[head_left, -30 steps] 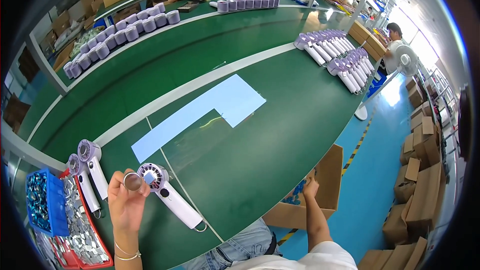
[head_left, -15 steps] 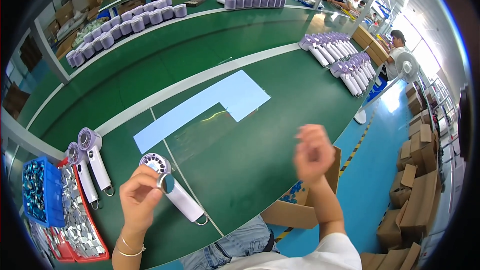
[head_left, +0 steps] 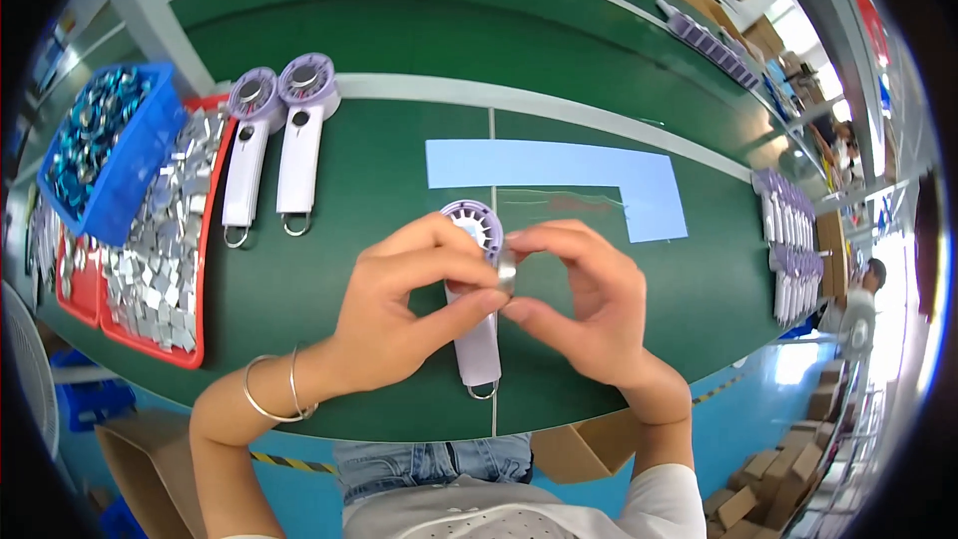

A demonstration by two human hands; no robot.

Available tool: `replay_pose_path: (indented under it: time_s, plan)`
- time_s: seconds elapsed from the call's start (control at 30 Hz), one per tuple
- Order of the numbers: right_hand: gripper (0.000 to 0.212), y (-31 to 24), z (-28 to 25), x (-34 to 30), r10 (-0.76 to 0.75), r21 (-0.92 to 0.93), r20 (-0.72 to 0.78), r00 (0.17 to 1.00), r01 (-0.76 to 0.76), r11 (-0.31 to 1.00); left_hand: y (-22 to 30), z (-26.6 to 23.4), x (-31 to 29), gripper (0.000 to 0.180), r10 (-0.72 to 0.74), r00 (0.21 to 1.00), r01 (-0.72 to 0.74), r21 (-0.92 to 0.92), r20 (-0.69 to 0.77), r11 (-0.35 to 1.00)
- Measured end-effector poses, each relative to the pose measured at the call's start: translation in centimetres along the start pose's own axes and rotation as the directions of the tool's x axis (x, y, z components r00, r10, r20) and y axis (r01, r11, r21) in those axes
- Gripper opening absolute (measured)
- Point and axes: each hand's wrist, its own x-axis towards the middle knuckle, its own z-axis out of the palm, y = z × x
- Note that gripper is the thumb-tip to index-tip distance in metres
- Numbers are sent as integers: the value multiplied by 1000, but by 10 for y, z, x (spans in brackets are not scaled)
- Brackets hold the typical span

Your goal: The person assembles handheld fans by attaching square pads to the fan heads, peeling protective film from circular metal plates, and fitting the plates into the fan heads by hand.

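A small round metal ring (head_left: 506, 272) with a silvery side is held between my two hands. My left hand (head_left: 394, 294) pinches it from the left with thumb and fingers. From the other side, my right hand (head_left: 597, 304) grips its edge between thumb and index finger. Just beneath them, a white and lilac handheld fan (head_left: 478, 354) lies on the green table, partly hidden by my left fingers. Its round head points away from me, and a wire loop shows at the near end.
Two similar handheld fans (head_left: 297, 165) lie at left. Beside them are a red tray (head_left: 203, 304) of small silvery plates and a blue bin (head_left: 140, 180) of shiny blue rings. A pale blue L-shaped sheet (head_left: 529, 162) lies beyond my hands. More fans (head_left: 793, 284) stand in rows at far right.
My right hand has come in from the right and now grips the ring alongside my left. The view has turned leftward, so the tray and bin show more fully.
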Motion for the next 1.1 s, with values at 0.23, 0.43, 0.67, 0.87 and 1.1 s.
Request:
replay_pose_path:
  time_s: [0.23,0.43,0.67,0.87,1.1]
  plan:
    - [41,25,-9,19,-50,-317,9,999,51,947,-26,-23,9,70,215,976,-193,374,-18,907]
    - [36,25,5,30,-71,-680,159,985,162,716,-64,-11,0,96,-32,998,1,477,58,879]
    - [35,23,13,41,-40,-782,263,964,237,576,-73,-11,-5,84,-127,991,105,366,35,925]
    - [30,22,6,44,37,-780,310,950,232,581,-79,-9,-5,79,-97,995,90,322,6,943]
    - [34,31,7,52,41,-748,273,961,185,638,-82,-5,-8,80,-68,996,80,276,-53,958]
